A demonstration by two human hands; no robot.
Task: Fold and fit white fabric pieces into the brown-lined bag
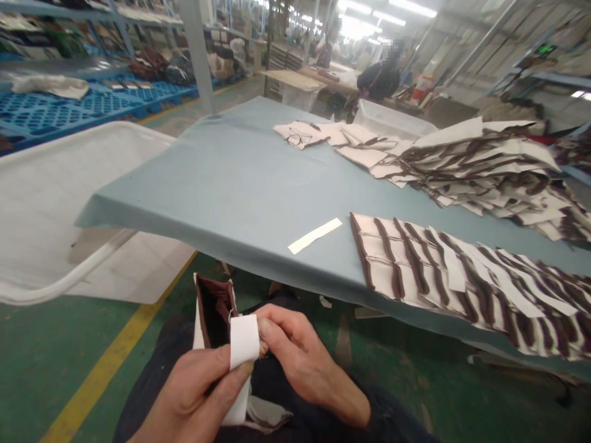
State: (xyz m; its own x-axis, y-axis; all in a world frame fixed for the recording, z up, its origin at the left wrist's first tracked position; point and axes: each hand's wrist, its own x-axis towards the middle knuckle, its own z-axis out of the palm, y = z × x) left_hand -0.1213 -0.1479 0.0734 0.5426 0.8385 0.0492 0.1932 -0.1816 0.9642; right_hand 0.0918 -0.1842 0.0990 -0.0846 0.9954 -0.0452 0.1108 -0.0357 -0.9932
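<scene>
Over my lap is a fabric pouch (213,301) with a dark maroon lining and a pale outside, its mouth gaping upward. A white strip (244,340) is bent over near the pouch's edge. My left hand (198,387) pinches this strip between thumb and fingers. At the strip's right side, my right hand (295,344) has its thumb and fingertips pressed together on the edge there; what exactly lies between them is partly hidden. Grey cloth (268,413) hangs below the hands.
Before me stands a table (221,178) under blue-grey cloth. On it lie a loose pale strip (316,235), a row of maroon-edged pieces (388,258), a heap of similar pieces (489,160) and eyeglasses (299,138). A white bin (92,147) stands left. A person (381,77) is farther back.
</scene>
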